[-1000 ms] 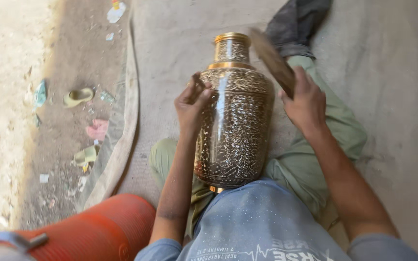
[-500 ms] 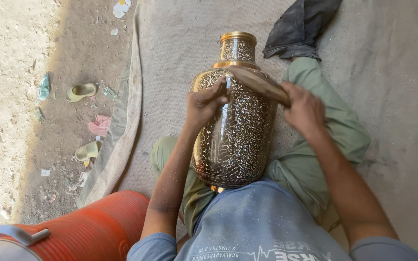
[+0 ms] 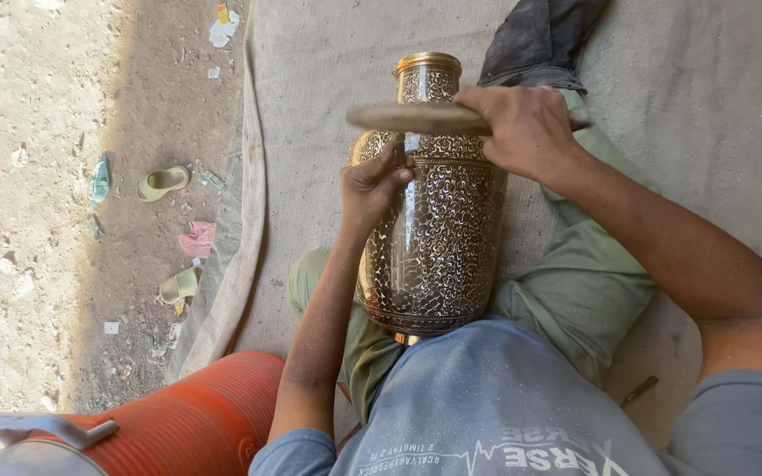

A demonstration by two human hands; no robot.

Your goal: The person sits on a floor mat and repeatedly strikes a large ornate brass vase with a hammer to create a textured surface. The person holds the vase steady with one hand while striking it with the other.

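A tall brass vase [image 3: 438, 238] with fine engraved patterning lies propped on my lap, its neck pointing away from me. My left hand [image 3: 372, 185] is closed on a small tool pressed against the vase's shoulder; the tool itself is mostly hidden by my fingers. My right hand [image 3: 526, 132] grips a wooden stick [image 3: 416, 117] held crosswise over the vase's neck, just above my left hand. My legs in green trousers [image 3: 584, 282] lie on either side of the vase.
I sit on a grey cloth mat [image 3: 328, 79] spread over dirt ground. An orange ribbed container [image 3: 196, 414] with a metal lid stands at the lower left. Sandals [image 3: 162, 182] and scraps of litter lie on the dirt to the left. A dark cloth [image 3: 535, 40] lies beyond the vase.
My right hand has swung the wooden stick from the right side of the vase leftward and down, until it lies crosswise over the neck above my left hand. The vase stays in place.
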